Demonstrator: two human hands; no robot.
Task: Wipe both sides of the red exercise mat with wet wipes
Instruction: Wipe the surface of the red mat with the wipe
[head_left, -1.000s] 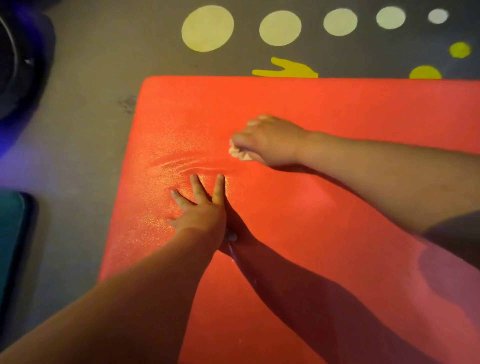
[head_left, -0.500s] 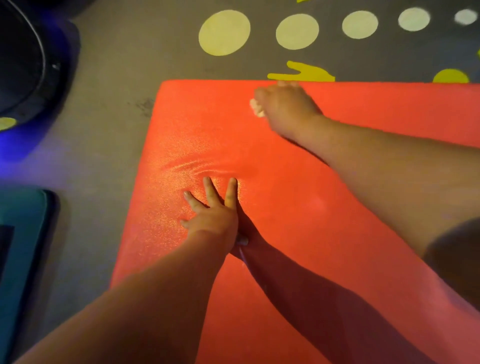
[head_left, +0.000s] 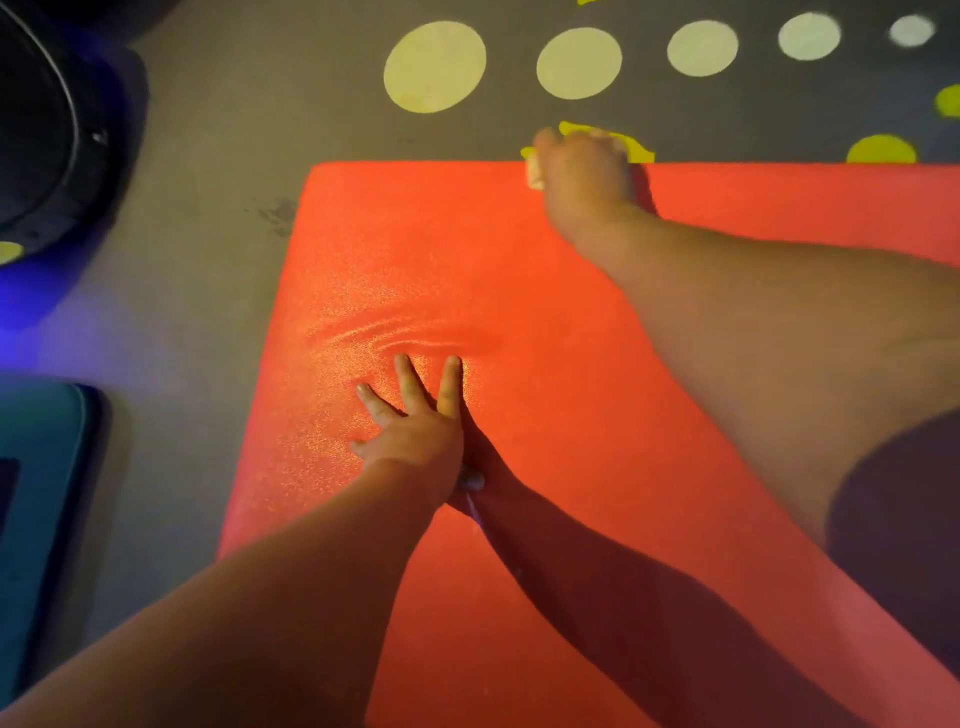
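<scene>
Pressing flat: left fingers (head_left: 450, 384) spread, left hand (head_left: 415, 441) pinning red mat (head_left: 519, 301) to floor (head_left: 182, 218); wrinkles (head_left: 384, 335) just ahead. Right hand (head_left: 584, 176) curled round wipe (head_left: 535, 175) at mat's far edge. Judgement: top side mid-wipe, underside still to do. Around: pale dots (head_left: 435, 66), teal pad (head_left: 41, 493) and dark round object (head_left: 36, 119) left, might crowd flip.

Your red mat (head_left: 519, 291) lies flat on the floor (head_left: 208, 156), faintly rippled toward its left side; a pale, bunched wipe (head_left: 535, 175) sits at its far edge, gripped in your right hand (head_left: 587, 176).
</scene>
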